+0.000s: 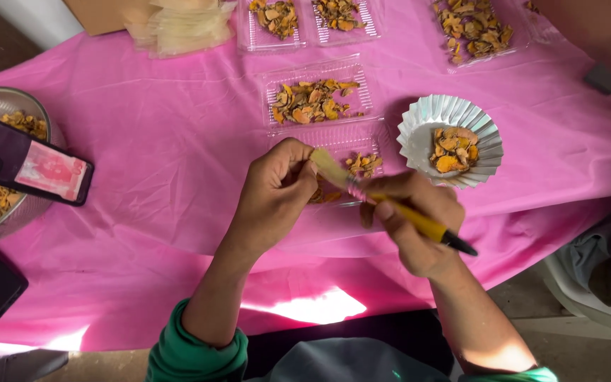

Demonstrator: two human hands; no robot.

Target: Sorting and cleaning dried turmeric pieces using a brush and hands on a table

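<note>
Evidently the left hand (pixel 275 191) pinches a small piece so the right hand (pixel 411 219), fingers wrapped around a yellow brush (pixel 390 205), can sweep it above the clear tray (pixel 341 152)

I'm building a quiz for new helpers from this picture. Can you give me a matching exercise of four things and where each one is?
Things:
1. brush
2. foil cup
3. metal bowl
4. stack of bags

Places:
A. far edge of the pink cloth
B. left edge of the table, under a phone
C. in the right hand
D. right of the clear trays

Pairs: 1-C, 2-D, 3-B, 4-A
</note>
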